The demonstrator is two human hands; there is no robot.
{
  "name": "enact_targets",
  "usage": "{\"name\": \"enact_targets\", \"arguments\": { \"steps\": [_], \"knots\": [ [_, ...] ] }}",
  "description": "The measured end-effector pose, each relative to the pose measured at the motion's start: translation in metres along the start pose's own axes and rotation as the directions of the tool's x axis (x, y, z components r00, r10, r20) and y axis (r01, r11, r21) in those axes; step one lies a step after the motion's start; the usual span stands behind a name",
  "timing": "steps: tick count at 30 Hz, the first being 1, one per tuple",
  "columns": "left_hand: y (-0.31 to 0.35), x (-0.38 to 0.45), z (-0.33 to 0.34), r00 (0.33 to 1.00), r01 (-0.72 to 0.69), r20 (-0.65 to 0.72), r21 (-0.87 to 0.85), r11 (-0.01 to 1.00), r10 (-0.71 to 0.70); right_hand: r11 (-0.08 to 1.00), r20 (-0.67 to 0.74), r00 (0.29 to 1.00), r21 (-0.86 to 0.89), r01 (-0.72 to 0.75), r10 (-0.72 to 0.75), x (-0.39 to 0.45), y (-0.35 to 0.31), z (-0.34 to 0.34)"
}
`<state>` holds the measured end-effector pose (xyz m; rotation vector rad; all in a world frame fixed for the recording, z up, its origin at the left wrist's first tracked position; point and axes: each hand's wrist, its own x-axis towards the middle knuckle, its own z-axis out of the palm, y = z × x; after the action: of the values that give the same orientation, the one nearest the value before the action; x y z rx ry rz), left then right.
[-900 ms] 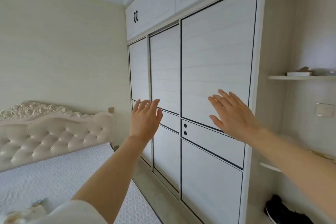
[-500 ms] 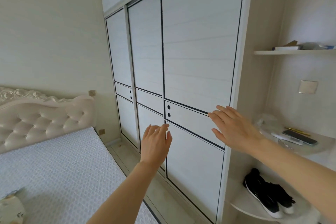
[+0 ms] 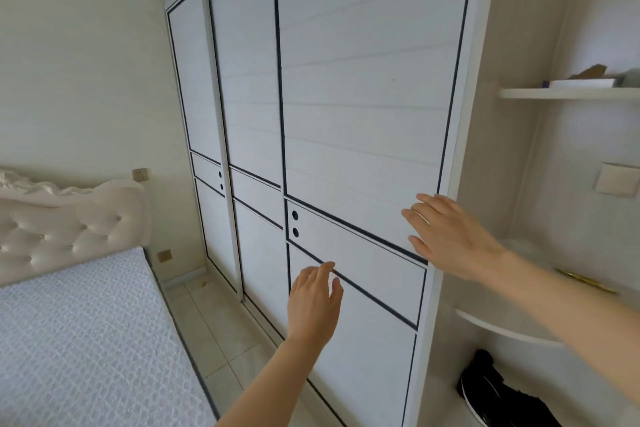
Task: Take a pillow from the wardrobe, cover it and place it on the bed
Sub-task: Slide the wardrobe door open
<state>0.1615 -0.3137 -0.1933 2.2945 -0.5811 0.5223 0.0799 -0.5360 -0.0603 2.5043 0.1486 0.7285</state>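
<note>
Right now, from my head camera, both my hands are raised toward the wardrobe (image 3: 363,97), whose three tall white sliding doors with thin black outlines are all shut. My left hand (image 3: 313,305) is low and in front of the nearest door, fingers spread loosely and pointing up at the black line under the narrow band panel; its grip is wide and holds nothing. I cannot tell whether its fingertips touch the door. My right hand (image 3: 446,236) is higher, at the right edge of that same door beside the wardrobe's side frame, palm toward the panel, fingers extended and slightly apart, grip wide and empty too. The pillow is not visible anywhere; the closed doors hide the inside of the wardrobe. The wardrobe stands upright, its long axis vertical, its doors running away from me to the left toward the far wall. The bed (image 3: 79,340) lies to my left, well apart from both hands, with a textured white cover and a tufted cream headboard (image 3: 69,225) against the wall. Right of the wardrobe are open shelves (image 3: 568,93), with a dark shoe (image 3: 498,395) on the lowest.
</note>
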Motion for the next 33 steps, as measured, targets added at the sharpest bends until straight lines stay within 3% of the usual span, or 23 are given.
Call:
{"name": "enact_targets", "arguments": {
  "steps": [10, 17, 23, 29, 33],
  "knots": [
    [0.049, 0.107, 0.091, 0.993, 0.113, 0.001, -0.289, 0.951, -0.117, 0.998, 0.036, 0.997, -0.026, 0.064, -0.063, 0.085, 0.091, 0.056],
    [0.083, 0.158, 0.154, 0.990, 0.127, -0.008, -0.361, 0.924, -0.140, 0.923, 0.145, 0.981, -0.344, 0.171, -0.128, 0.128, 0.121, 0.089],
    [0.101, 0.179, 0.188, 0.981, 0.188, 0.049, -0.500, 0.845, -0.189, 0.806, 0.251, 0.965, -0.553, 0.210, -0.079, 0.142, 0.120, 0.109],
    [0.104, 0.193, 0.216, 0.993, 0.119, 0.053, -0.477, 0.871, -0.106, 0.735, 0.257, 0.964, -0.641, 0.221, -0.066, 0.144, 0.117, 0.117],
    [0.100, 0.202, 0.235, 0.991, 0.120, 0.010, -0.476, 0.871, -0.131, 0.726, 0.256, 0.963, -0.648, 0.231, -0.078, 0.148, 0.116, 0.122]
  ]
}}
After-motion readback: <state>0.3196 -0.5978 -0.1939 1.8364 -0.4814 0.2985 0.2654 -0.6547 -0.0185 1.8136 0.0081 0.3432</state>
